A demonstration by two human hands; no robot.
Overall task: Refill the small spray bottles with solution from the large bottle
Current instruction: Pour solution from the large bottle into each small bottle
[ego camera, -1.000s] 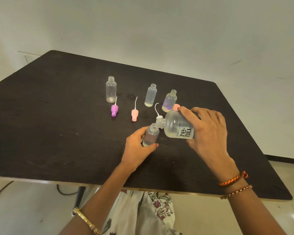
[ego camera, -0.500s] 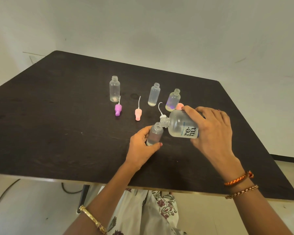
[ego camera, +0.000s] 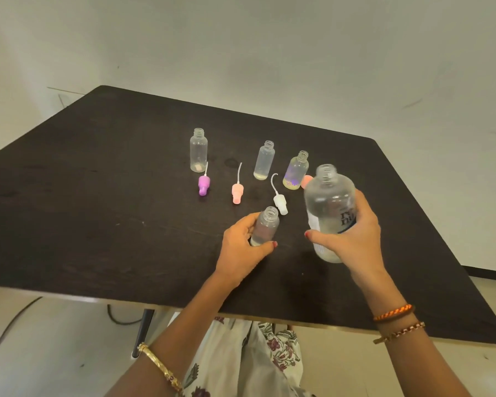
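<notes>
Near the front edge of the desk [ego camera: 98, 224], my left hand [ego camera: 245, 247] curls its fingers and thumb round the small spray bottle [ego camera: 265, 226], which stands uncapped on the wood with clear liquid in its lower part. My right hand [ego camera: 352, 236] wraps the large bottle [ego camera: 328, 207], held just off the surface to the right, its open mouth pointing up and a little away from me.

What worries me is that both mouths are open. The large bottle is wide and smooth, gripped low on its body, so a slip or a sideways knock could slosh solution onto the desk. The small one is light and narrow, and I judge it would topple easily if the left hand let go carelessly. Three more uncapped bottles [ego camera: 265, 160] stand further back, and the purple sprayer [ego camera: 204, 186], pink sprayer [ego camera: 237, 193] and white sprayer [ego camera: 279, 200] lie loose between; a sweeping wrist could scatter them.

Against the picture from half a second ago, the large bottle has swung from lying tipped with its neck over the small bottle's mouth to nearly upright and apart from it. The pour looks finished. The left hand keeps the same hold.
</notes>
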